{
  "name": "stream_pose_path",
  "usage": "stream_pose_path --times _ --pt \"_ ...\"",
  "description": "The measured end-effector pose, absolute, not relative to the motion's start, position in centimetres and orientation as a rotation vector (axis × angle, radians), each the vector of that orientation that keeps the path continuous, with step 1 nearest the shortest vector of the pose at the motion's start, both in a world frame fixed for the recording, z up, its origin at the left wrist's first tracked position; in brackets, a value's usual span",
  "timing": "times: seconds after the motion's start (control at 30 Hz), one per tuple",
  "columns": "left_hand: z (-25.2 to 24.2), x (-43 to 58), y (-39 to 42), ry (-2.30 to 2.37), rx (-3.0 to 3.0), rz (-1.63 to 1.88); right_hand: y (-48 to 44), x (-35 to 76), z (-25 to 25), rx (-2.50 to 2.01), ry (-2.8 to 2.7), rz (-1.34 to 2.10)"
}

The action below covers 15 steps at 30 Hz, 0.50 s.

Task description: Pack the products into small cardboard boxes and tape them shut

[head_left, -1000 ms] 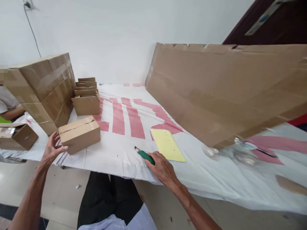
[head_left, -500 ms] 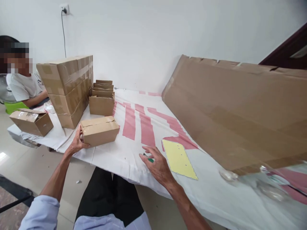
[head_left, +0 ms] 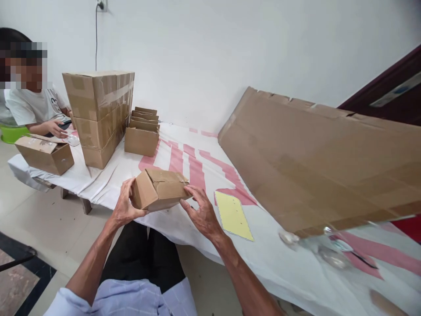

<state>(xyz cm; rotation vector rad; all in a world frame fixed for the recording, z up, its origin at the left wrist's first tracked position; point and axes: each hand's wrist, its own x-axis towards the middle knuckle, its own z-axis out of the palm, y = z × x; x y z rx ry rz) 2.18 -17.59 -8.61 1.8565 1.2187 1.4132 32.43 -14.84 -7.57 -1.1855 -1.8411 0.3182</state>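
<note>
A closed cardboard box (head_left: 161, 188) is held between my two hands, tilted above the near edge of the cloth-covered table. My left hand (head_left: 126, 204) grips its left end, thumb underneath and fingers along the side. At the opposite end, my right hand (head_left: 202, 213) has its fingers on the top corner and its thumb by the lower side. Nothing green shows in my right hand now; its palm is hidden. A yellow sheet (head_left: 234, 215) with small dark marks lies on the table to the right of that hand.
Taped boxes (head_left: 98, 118) are stacked at the left, with several open cartons (head_left: 141, 140) beside them. Another box (head_left: 46, 153) stands near a seated person (head_left: 36, 105). A big cardboard sheet (head_left: 315, 162) leans along the right. Clear plastic items (head_left: 333, 256) lie in front of it.
My left hand has brought the box right and toward me, turning and tilting it. My right hand has moved left onto its right end. The green thing seen in it earlier no longer shows.
</note>
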Motion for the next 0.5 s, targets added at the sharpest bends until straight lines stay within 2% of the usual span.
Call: stream_pose_path --times 0.13,0.3,0.5 --pt "-8.5 2.3 -18.4 1.21 1.825 1.408 -15.5 33.7 -8.8 -1.278 -1.658 0.446" --pt "-8.6 0.6 -19.0 1.21 1.735 1.243 -17.1 32.5 -9.4 -1.223 -1.506 0.677" --pt "-8.3 -4.4 -18.9 1.38 1.549 1.172 -22.8 26.6 -7.1 -1.007 -1.666 0.456"
